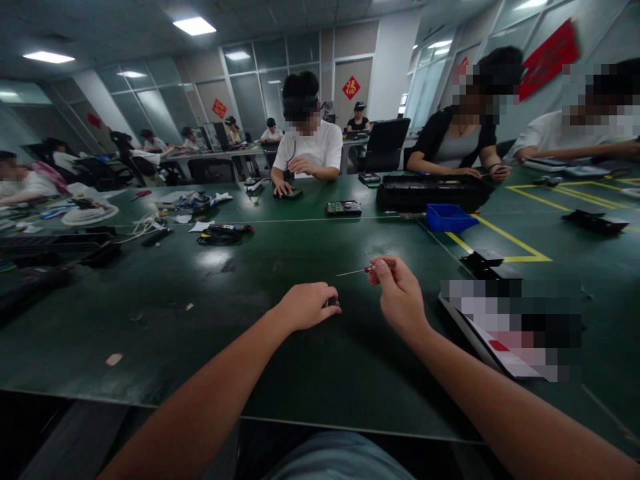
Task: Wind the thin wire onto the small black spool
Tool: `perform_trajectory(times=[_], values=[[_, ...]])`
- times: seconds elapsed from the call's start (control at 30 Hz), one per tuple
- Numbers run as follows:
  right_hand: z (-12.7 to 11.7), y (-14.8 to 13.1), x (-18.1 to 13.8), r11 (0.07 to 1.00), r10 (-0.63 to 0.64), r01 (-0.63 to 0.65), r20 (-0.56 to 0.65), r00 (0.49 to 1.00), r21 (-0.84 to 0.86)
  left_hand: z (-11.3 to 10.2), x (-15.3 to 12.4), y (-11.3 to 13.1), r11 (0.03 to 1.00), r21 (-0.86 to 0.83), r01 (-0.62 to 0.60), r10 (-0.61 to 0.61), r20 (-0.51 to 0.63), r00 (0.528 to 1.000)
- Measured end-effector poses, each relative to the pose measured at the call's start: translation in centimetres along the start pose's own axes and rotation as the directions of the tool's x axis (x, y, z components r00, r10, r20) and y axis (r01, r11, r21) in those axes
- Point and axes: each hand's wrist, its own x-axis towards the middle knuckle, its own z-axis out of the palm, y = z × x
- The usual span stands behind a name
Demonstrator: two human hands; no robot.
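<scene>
In my right hand is a screwdriver with a red handle, its thin metal shaft pointing left. My left hand rests low over the green table, fingers curled round a small dark object with a shiny part. Most of that object is hidden by the fingers, so its kind does not show. The screwdriver's tip is just above and to the right of my left hand, apart from the dark object.
A white box lies beside my right forearm, with black brackets behind it. Farther off are a blue bin, a long black chassis, a circuit-board drive and coiled black cable. Several people sit across the green table.
</scene>
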Motion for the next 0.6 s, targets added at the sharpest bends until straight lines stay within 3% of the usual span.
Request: perform_trajectory(times=[0.2, 0.33, 0.47, 0.6], values=[[-0.1, 0.1, 0.1, 1.0, 0.006, -0.006, 0.007, 1.0, 0.0, -0.4, 0.1, -0.2, 0.958, -0.284, 0.037, -0.072, -0.114, 0.991], [-0.1, 0.0, 0.1, 1.0, 0.017, -0.017, 0.023, 1.0, 0.003, -1.4, 0.3, -0.9, 0.857, -0.514, 0.029, -0.202, -0.284, 0.937], [-0.1, 0.1, 0.0, 0.999, 0.032, -0.033, 0.04, 0.999, 0.013, -2.6, 0.4, -1.7, 0.586, -0.81, -0.022, -0.391, -0.307, 0.868], [-0.1, 0.4, 0.1, 0.999, 0.039, -0.04, 0.055, 0.998, 0.012, -4.1, -0.3, -3.1, 0.259, -0.956, -0.138, -0.532, -0.261, 0.805]])
